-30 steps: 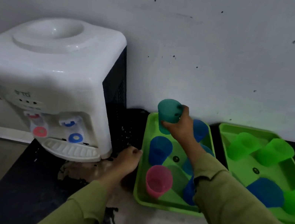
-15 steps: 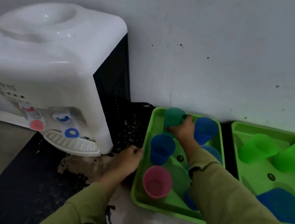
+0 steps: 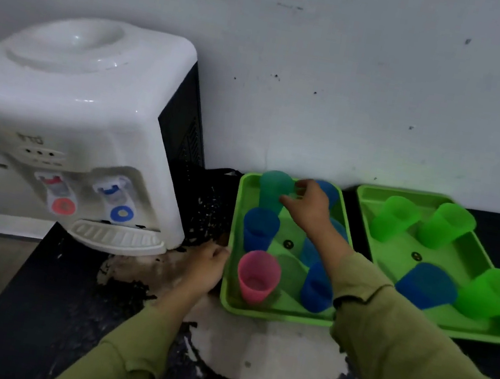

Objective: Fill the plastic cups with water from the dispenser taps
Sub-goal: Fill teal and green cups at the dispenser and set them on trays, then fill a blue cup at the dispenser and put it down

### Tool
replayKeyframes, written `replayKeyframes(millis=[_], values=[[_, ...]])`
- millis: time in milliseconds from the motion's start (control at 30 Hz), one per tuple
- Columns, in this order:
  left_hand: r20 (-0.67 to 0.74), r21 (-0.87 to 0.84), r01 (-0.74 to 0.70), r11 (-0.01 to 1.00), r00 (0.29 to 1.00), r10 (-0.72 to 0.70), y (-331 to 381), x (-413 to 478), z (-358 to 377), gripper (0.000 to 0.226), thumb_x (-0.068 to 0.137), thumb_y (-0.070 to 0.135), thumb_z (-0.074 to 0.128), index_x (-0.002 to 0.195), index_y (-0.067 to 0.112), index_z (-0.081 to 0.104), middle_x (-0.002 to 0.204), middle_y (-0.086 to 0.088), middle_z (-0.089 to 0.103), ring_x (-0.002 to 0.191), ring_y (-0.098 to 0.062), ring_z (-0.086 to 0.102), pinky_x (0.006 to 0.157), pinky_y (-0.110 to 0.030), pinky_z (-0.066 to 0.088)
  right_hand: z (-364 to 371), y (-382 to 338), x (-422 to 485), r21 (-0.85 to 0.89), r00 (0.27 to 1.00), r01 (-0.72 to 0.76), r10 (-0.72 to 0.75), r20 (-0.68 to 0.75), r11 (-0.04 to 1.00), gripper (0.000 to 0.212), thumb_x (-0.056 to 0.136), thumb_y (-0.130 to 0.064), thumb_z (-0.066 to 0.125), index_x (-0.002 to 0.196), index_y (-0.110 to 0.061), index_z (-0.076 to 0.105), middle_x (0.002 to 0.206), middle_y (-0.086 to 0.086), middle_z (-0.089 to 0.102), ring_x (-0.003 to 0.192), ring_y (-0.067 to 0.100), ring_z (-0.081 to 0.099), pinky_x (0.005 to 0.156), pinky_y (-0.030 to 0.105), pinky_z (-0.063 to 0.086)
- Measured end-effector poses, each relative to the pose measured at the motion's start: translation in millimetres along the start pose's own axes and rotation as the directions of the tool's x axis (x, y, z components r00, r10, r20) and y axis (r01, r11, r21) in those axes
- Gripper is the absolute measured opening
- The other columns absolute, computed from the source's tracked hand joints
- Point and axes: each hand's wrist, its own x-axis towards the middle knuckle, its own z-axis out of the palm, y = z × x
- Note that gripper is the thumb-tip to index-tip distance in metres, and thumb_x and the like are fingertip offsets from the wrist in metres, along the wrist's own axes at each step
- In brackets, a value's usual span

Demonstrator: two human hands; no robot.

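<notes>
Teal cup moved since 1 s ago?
Yes, down: the teal cup was held above the left tray; now it stands in its far-left corner, behind a blue cup.
</notes>
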Motion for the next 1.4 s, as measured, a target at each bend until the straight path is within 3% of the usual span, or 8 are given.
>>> replayKeyframes(millis=[200, 333, 633, 900, 1000, 1100, 1267, 1400], values=[[-0.033, -0.049, -0.071, 0.996, 0.997, 0.069, -25, -34, 3, 0.015, 0.094, 0.029, 0.049, 0.082, 0.03, 0.059, 0.095, -0.003, 0.068, 0.093, -0.023, 0.064, 0.087, -0.048, 0.052, -41, 16, -72, 0.09, 0.989, 0.128, -0.121, -0.083, 0.988, 0.017, 0.078, -0.013, 0.067, 0.095, -0.007, 0.066, 0.088, 0.008, 0.069, 0.077, 0.016, 0.062, 0.077, 0.029, 0.053], [-0.128, -0.031, -0.182, 0.983, 0.976, 0.177, -33, -68, 12, 0.013, 0.092, 0.021, 0.053, 0.081, 0.023, 0.061, 0.082, -0.005, 0.065, 0.079, -0.025, 0.06, 0.069, -0.037, 0.048, -69, 48, -115, 0.009, 0.985, 0.158, -0.156, -0.079, 0.987, 0.011, 0.08, -0.013, 0.066, 0.09, -0.008, 0.067, 0.085, 0.007, 0.069, 0.075, 0.012, 0.059, 0.071, 0.017, 0.043], [0.069, -0.007, -0.255, 0.967, 0.965, 0.254, -17, -137, 87, 0.016, 0.092, 0.018, 0.054, 0.078, 0.023, 0.059, 0.078, -0.004, 0.064, 0.077, -0.021, 0.06, 0.067, -0.032, 0.045, -132, 132, -149, -0.015, 0.985, 0.129, -0.13, -0.118, 0.992, 0.005, 0.082, -0.016, 0.067, 0.082, -0.012, 0.064, 0.068, -0.007, 0.06, 0.064, 0.001, 0.053, 0.056, 0.004, 0.038], [0.121, 0.028, -0.299, 0.954, 0.948, 0.293, 34, -154, 218, 0.007, 0.088, 0.015, 0.059, 0.089, 0.022, 0.058, 0.082, 0.006, 0.06, 0.076, -0.009, 0.056, 0.065, -0.013, 0.043, -192, 224, -138, -0.135, 0.995, 0.086, -0.091, -0.033, 0.987, 0.011, 0.08, -0.014, 0.068, 0.089, -0.009, 0.065, 0.085, 0.005, 0.066, 0.083, 0.019, 0.062, 0.075, 0.03, 0.049], [0.084, 0.03, -0.315, 0.949, 0.947, 0.311, 58, -148, 254, 0.018, 0.085, 0.016, 0.062, 0.096, 0.027, 0.053, 0.086, 0.011, 0.058, 0.078, -0.001, 0.055, 0.062, -0.004, 0.042, -206, 252, -129, -0.256, 0.992, 0.126, -0.118, 0.046, 0.958, 0.027, 0.079, -0.016, 0.068, 0.103, -0.006, 0.063, 0.102, 0.011, 0.065, 0.099, 0.025, 0.058, 0.089, 0.035, 0.047], [0.066, 0.05, -0.334, 0.941, 0.941, 0.331, 76, -135, 283, 0.038, 0.082, 0.018, 0.068, 0.114, 0.021, 0.048, 0.102, 0.004, 0.056, 0.092, -0.008, 0.054, 0.068, -0.006, 0.041, -213, 274, -122, -0.343, 0.984, 0.137, -0.087, 0.156, 0.929, 0.039, 0.084, -0.024, 0.064, 0.117, -0.006, 0.058, 0.116, 0.013, 0.06, 0.111, 0.028, 0.052, 0.097, 0.035, 0.041], [0.055, 0.174, -0.315, 0.933, 0.949, 0.311, 93, -105, 306, 0.083, 0.073, 0.028, 0.077, 0.139, 0.019, 0.027, 0.135, -0.005, 0.042, 0.122, -0.018, 0.044, 0.099, -0.039, 0.044, -211, 293, -122, -0.46, 0.967, 0.209, -0.112, 0.229, 0.863, 0.042, 0.088, -0.035, 0.056, 0.121, -0.008, 0.056, 0.115, 0.013, 0.062, 0.11, 0.029, 0.052, 0.096, 0.034, 0.038], [0.108, 0.294, -0.353, 0.888, 0.936, 0.336, 103, -84, 318, 0.1, 0.066, 0.032, 0.082, 0.144, 0.019, 0.021, 0.144, -0.004, 0.037, 0.131, -0.02, 0.039, 0.107, -0.038, 0.035, -211, 298, -123, -0.468, 0.956, 0.263, -0.161, 0.247, 0.844, 0.043, 0.088, -0.033, 0.055, 0.124, -0.01, 0.053, 0.119, 0.012, 0.059, 0.112, 0.028, 0.05, 0.1, 0.033, 0.036]])
